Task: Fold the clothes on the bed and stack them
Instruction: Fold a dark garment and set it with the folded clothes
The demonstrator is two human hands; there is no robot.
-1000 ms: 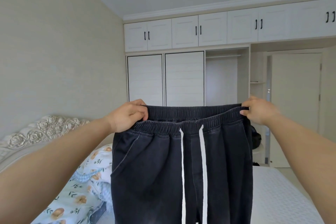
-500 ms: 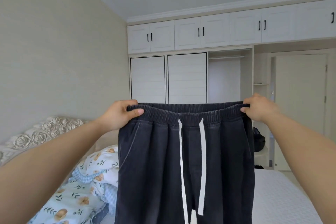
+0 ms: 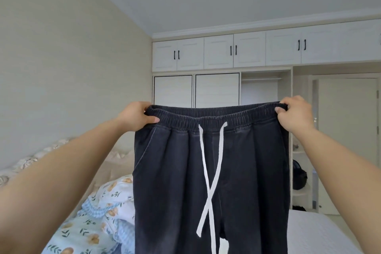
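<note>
While no label shows, both hands' grip (image 3: 136, 115) (image 3: 294, 115) clasps the dark trousers (image 3: 175, 181) aloft.

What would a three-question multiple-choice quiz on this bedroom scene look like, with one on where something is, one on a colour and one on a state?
1. Where do the hands grip the trousers?
A. at the hems
B. at the two ends of the waistband
C. at the pockets

2. What colour is the drawstring?
A. white
B. red
C. black

3. How are the trousers right now?
A. folded on the bed
B. held up, hanging unfolded
C. hung in the wardrobe

Answers:
1 B: the left hand and right hand each pinch an end of the waistband.
2 A: the drawstring shows white against the dark trousers.
3 B: they hang full length in the air, above the bed.
</note>
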